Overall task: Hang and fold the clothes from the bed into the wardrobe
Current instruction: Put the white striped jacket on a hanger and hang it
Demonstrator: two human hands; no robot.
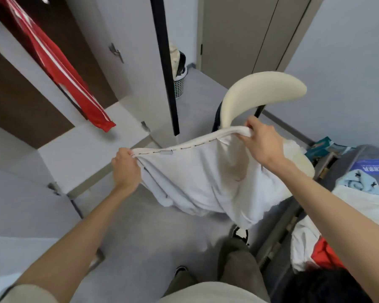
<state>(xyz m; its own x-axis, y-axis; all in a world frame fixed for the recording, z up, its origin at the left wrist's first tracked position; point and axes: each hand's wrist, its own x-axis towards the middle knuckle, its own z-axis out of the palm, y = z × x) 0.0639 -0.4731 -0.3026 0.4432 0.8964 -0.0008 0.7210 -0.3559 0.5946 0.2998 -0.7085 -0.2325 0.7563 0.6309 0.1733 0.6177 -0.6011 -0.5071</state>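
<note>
Presently | step: garment [206,182] held spread by its band, at centre, clear of bed [365,153] at 4 o'clock | left hand [126,169] clamped on band's 9 o'clock end, right hand [264,143] on its 2 o'clock end | next: folding judged likely, edges to be matched, then wardrobe [92,147] at 10 o'clock.

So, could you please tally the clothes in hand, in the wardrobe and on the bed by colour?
White: 2 (held white garment, white garment on bed)
Red: 2 (hanging red garment, red garment on bed)
Light blue: 1 (blue cloth)
Total: 5
</note>
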